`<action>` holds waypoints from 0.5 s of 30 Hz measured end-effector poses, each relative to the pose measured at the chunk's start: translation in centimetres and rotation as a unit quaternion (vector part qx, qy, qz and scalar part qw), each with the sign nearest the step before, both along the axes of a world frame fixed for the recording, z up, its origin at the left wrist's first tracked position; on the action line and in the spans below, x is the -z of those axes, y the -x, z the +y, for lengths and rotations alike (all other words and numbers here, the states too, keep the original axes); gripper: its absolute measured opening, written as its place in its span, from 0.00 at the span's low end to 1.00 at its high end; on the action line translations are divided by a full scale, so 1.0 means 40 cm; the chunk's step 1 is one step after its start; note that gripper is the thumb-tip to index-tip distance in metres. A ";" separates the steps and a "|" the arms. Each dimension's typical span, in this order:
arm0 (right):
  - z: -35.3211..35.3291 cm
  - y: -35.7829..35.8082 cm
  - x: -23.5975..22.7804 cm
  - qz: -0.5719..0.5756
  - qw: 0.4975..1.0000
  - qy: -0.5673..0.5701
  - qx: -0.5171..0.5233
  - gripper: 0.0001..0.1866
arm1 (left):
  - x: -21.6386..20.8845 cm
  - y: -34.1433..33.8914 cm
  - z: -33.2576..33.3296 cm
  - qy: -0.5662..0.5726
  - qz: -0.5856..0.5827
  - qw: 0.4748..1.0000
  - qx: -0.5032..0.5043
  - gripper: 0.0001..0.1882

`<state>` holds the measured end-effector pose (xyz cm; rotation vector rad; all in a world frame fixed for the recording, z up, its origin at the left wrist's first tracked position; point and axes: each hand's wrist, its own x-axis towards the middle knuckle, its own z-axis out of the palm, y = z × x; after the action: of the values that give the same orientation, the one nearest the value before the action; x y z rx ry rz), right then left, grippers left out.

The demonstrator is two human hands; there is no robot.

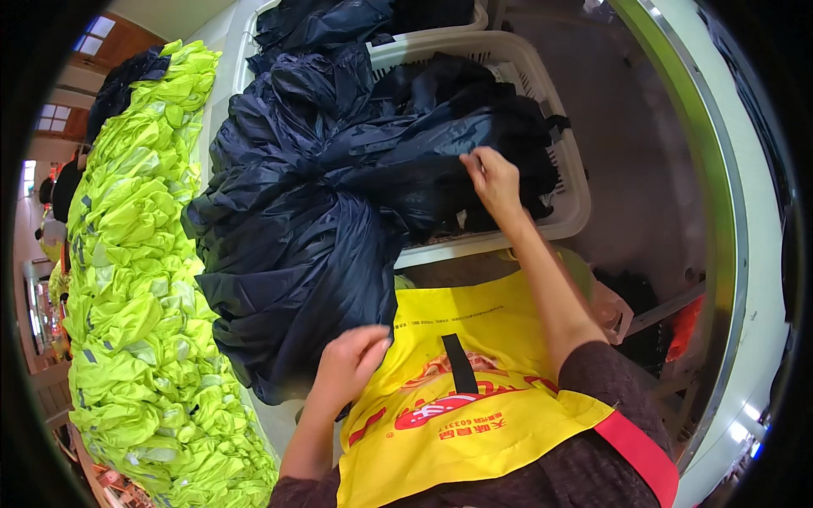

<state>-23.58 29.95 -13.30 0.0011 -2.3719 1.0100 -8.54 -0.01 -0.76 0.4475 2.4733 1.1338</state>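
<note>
A big heap of dark navy, thin shiny fabric (292, 245) spills from a white plastic basket (579, 190) onto the pale table at its left. My right hand (498, 182) is over the basket, thumb and forefinger pinched on a stretched part of the fabric. Lower down, by the edge of my yellow apron (500, 309), my left hand (349, 368) is closed, its thumb and fingertips at the fabric's near edge. The folds of the cloth run together between the two hands. Whether the pieces are separate garments is hard to make out.
On the left lies a long, tall row of bunched neon-yellow garments (144, 296). Behind the first basket stands another white basket (440, 35) with dark cloth. At right are a green-edged table (716, 169) and, beneath it, a red item (684, 330).
</note>
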 end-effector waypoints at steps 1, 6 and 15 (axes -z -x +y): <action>-0.024 -0.042 -0.048 0.053 0.998 0.000 -0.027 0.08 | 0.012 0.020 0.021 -0.017 0.039 0.999 -0.009 0.13; -0.162 -0.269 -0.161 0.063 0.977 -0.066 -0.191 0.07 | 0.010 0.153 0.153 0.095 0.351 0.931 -0.020 0.38; -0.085 -0.444 -0.285 -0.072 0.991 -0.004 -0.111 0.22 | 0.133 0.177 0.086 -0.039 0.271 0.948 0.163 0.10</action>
<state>-5.84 26.54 -1.91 0.2061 -2.5492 1.1363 -15.63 3.44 -6.07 1.2894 2.6495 1.0770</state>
